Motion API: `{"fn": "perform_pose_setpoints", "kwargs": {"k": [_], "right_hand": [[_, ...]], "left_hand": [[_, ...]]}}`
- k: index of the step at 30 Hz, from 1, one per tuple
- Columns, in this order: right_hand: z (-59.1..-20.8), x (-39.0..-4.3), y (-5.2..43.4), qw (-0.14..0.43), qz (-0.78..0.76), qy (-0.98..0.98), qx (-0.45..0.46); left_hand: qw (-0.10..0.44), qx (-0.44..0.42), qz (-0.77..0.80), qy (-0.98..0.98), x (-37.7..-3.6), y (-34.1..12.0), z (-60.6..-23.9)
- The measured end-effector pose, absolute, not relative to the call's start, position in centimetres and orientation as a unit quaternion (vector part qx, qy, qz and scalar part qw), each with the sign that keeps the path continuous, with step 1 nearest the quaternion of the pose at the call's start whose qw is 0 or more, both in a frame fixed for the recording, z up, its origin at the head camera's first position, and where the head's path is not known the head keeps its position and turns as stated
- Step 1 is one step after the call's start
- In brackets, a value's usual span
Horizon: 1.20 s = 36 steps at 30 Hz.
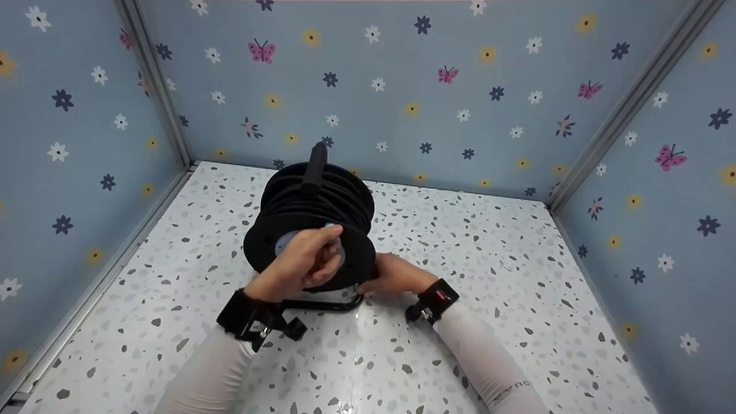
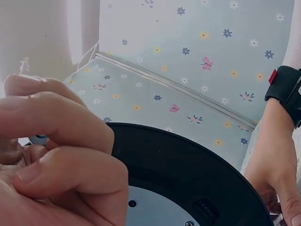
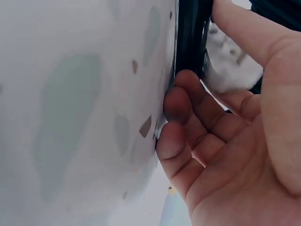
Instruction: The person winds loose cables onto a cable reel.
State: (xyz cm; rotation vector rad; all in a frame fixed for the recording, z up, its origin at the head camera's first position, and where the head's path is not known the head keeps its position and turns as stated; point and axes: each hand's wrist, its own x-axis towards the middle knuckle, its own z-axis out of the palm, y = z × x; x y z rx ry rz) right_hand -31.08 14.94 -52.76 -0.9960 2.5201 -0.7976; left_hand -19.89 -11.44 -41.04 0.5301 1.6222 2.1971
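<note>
A black cable reel [image 1: 313, 201] wound with thick black cable stands on the speckled tabletop, its black carry grip [image 1: 315, 167] pointing up and away. My left hand [image 1: 305, 259] is in front of the reel's near disc, fingers curled round a small bluish winding knob [image 2: 38, 139] that is mostly hidden by them. Behind those fingers, the left wrist view shows the disc's grey-blue centre plate [image 2: 150, 207] with screws. Low at the reel's right side, my right hand [image 1: 397, 274] grips the black tubular stand [image 3: 192, 42], its fingertips close against the tabletop.
The white speckled tabletop [image 1: 460, 241] extends right and toward me. Pale blue flowered panels [image 1: 379, 75] enclose it at the back and both sides, joined by grey metal corner strips [image 1: 155, 80]. The reel stands left of centre, near the back panel.
</note>
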Motion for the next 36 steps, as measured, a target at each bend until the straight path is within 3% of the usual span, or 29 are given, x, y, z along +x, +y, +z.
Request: {"fn": "perform_pose_setpoints", "kwargs": {"k": [5,11,18,25,28,36], "right_hand": [[-53.0,-31.8,15.1,0.150,-0.292,0.880,-0.343],[-53.2,-33.4,14.6,0.101,-0.286,0.898,-0.319],[-60.3,-41.0,14.5,0.055,-0.232,0.914,-0.329],[-56.3,-39.9,12.2,0.114,-0.137,0.947,-0.268],[-58.0,-41.3,12.6,0.093,-0.124,0.944,-0.290],[-54.4,-38.6,12.0,0.075,-0.116,0.926,-0.350]], "left_hand": [[0.180,0.178,0.775,0.579,-19.9,-11.2,-41.1],[0.182,0.175,0.775,0.580,-19.9,-11.2,-41.0],[0.179,0.179,0.775,0.578,-19.8,-11.1,-41.0],[0.179,0.176,0.778,0.576,-19.9,-10.7,-41.1],[0.180,0.175,0.778,0.576,-19.9,-10.6,-41.1],[0.186,0.160,0.782,0.573,-19.8,-9.7,-41.4]]}}
